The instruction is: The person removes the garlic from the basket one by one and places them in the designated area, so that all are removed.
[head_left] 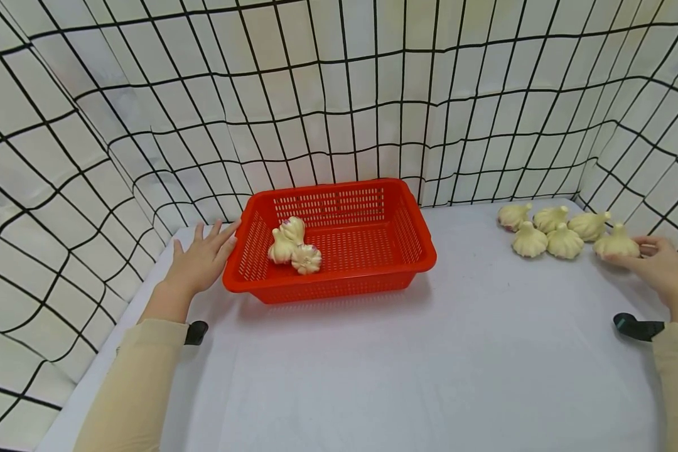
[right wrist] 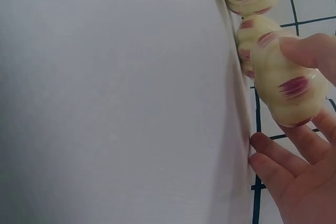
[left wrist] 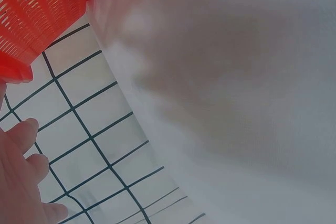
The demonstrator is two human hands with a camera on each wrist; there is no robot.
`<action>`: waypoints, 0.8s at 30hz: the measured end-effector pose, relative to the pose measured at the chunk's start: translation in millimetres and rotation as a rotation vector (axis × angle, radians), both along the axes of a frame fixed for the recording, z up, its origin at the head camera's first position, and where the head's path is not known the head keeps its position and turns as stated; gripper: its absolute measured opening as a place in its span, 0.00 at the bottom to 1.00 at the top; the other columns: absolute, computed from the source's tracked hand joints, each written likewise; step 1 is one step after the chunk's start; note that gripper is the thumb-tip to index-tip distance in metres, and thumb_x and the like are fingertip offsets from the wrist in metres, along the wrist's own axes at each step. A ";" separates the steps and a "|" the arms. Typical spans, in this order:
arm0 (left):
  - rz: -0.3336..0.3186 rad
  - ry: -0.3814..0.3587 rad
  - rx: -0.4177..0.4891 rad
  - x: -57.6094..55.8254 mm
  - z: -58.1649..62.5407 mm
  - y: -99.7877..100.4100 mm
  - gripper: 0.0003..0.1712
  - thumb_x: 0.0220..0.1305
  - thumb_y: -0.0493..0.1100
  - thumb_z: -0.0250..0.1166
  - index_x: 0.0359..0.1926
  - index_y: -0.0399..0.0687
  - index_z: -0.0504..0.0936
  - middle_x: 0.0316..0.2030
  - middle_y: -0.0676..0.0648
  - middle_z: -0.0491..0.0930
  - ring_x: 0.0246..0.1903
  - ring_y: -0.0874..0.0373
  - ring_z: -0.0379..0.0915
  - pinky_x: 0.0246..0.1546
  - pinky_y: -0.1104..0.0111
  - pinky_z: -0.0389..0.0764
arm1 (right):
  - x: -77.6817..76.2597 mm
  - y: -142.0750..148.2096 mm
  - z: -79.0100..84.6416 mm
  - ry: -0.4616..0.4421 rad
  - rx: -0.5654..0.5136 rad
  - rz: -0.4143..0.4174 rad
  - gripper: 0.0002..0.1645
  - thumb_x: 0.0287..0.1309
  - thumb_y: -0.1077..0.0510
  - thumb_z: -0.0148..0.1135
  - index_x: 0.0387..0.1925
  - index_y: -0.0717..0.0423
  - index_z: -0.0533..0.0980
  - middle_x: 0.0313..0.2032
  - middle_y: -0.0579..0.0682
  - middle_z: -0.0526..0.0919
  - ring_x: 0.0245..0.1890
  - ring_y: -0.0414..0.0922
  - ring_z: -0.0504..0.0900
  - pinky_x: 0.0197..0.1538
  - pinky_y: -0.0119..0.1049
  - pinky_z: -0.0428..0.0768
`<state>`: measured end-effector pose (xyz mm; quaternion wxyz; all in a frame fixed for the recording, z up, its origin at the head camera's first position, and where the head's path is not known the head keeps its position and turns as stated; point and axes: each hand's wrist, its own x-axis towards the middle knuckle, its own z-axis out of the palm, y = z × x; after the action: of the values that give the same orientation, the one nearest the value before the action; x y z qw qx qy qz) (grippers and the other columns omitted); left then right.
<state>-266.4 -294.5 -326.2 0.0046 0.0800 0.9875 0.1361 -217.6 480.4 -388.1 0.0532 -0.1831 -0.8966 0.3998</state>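
A red plastic basket (head_left: 339, 285) stands on the white table, with three garlic bulbs (head_left: 281, 247) in its left part. My left hand (head_left: 200, 260) lies at the basket's left end, fingers spread and fairly straight, touching the rim; in the left wrist view part of the left hand (left wrist: 21, 171) shows below the basket corner (left wrist: 42, 14). At the far right, my right hand (head_left: 663, 267) holds a garlic bulb (head_left: 617, 242) between thumb and fingers. In the right wrist view that garlic bulb (right wrist: 289, 85), with purple streaks, has the thumb pressed on its side.
Several more garlic bulbs (head_left: 565, 242) sit close together left of my right hand, near the back edge. Black netting (head_left: 350, 113) over white sheeting rises behind and at both sides of the table (head_left: 407, 376).
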 end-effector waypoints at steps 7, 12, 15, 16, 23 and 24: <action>0.002 0.002 -0.003 -1.2 -1.0 -0.5 0.40 0.79 0.68 0.28 0.83 0.57 0.48 0.79 0.32 0.40 0.76 0.26 0.22 0.63 0.25 0.23 | -9.7 1.5 1.2 -0.041 0.061 0.039 0.58 0.70 0.38 0.57 0.74 0.77 0.41 0.72 0.84 0.43 0.70 0.80 0.48 0.67 0.75 0.54; 0.005 -0.005 -0.002 -1.8 -1.3 -0.6 0.40 0.79 0.68 0.28 0.83 0.57 0.48 0.79 0.32 0.40 0.76 0.27 0.21 0.63 0.26 0.21 | -15.8 2.6 0.9 -0.036 0.078 0.086 0.58 0.70 0.39 0.58 0.73 0.78 0.42 0.70 0.85 0.47 0.68 0.81 0.50 0.66 0.74 0.56; 0.006 -0.009 -0.002 -1.6 -0.9 -0.3 0.40 0.79 0.68 0.28 0.83 0.58 0.47 0.79 0.32 0.39 0.76 0.27 0.21 0.63 0.26 0.21 | -17.0 2.6 0.9 -0.047 0.078 0.102 0.59 0.70 0.39 0.58 0.73 0.79 0.41 0.69 0.85 0.47 0.68 0.82 0.49 0.66 0.75 0.55; 0.005 -0.009 -0.003 -1.6 -0.7 -0.1 0.40 0.79 0.68 0.28 0.83 0.58 0.47 0.79 0.32 0.39 0.76 0.27 0.21 0.63 0.26 0.21 | -17.0 2.2 1.0 -0.053 0.079 0.104 0.59 0.70 0.38 0.58 0.73 0.79 0.41 0.70 0.85 0.47 0.69 0.82 0.49 0.66 0.75 0.55; 0.008 -0.010 0.002 -0.7 0.1 0.8 0.40 0.79 0.68 0.28 0.83 0.57 0.47 0.79 0.32 0.40 0.76 0.27 0.21 0.63 0.26 0.21 | -17.0 0.8 0.4 -0.083 0.072 0.105 0.60 0.70 0.37 0.56 0.74 0.78 0.39 0.71 0.82 0.43 0.71 0.80 0.43 0.67 0.75 0.51; 0.008 -0.010 0.002 -0.7 0.1 0.8 0.40 0.79 0.68 0.28 0.83 0.57 0.48 0.79 0.32 0.40 0.76 0.27 0.21 0.63 0.26 0.21 | -16.8 0.8 0.4 -0.081 0.069 0.108 0.60 0.70 0.37 0.56 0.74 0.78 0.39 0.71 0.82 0.43 0.71 0.80 0.42 0.67 0.75 0.51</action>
<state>-267.2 -293.7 -326.1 0.0089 0.0754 0.9876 0.1374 -234.3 481.3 -387.7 0.0013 -0.1486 -0.9198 0.3631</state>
